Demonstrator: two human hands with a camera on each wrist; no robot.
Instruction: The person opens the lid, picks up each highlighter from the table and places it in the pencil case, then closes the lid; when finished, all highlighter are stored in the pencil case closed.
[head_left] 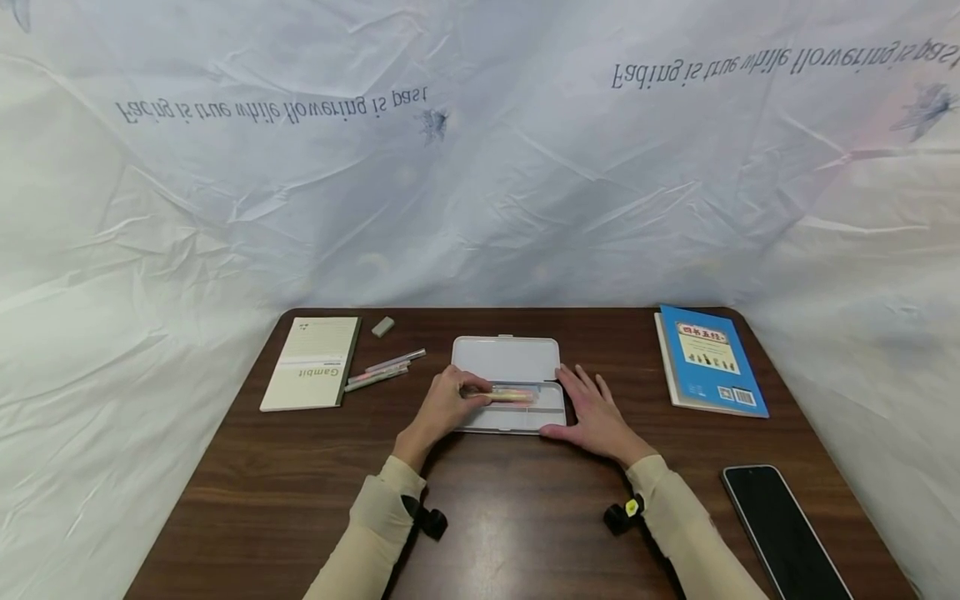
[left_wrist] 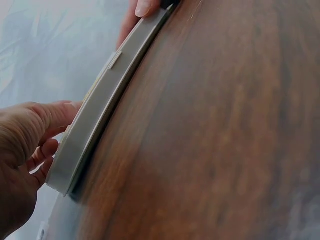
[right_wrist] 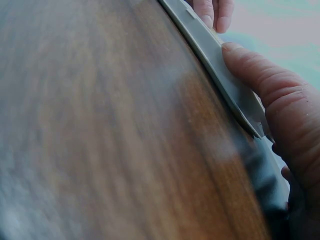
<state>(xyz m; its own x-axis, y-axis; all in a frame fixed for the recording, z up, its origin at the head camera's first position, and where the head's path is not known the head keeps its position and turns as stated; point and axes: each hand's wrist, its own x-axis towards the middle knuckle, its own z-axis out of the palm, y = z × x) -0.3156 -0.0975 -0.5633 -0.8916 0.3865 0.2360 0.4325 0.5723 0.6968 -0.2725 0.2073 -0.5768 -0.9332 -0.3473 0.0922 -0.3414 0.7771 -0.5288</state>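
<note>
A white pencil case (head_left: 506,358) lies open on the table, its lid laid back toward the far side. Over its tray, my left hand (head_left: 444,404) pinches some slim pens (head_left: 512,395) with yellow and pinkish colours between thumb and fingers. My right hand (head_left: 596,418) rests at the case's right side, fingers spread, with the thumb at the near right corner. The left wrist view shows the case's front wall (left_wrist: 95,102) with the left hand (left_wrist: 25,140) at its rim; the pens are hidden there. In the right wrist view the right thumb (right_wrist: 265,80) lies against the case edge.
Left of the case are several pens (head_left: 382,372), an eraser (head_left: 382,327) and a cream notebook (head_left: 311,362). A blue book (head_left: 712,358) on another lies at the far right. A phone (head_left: 783,529) is near the right front. A pale printed sheet (head_left: 480,192) hangs behind the table.
</note>
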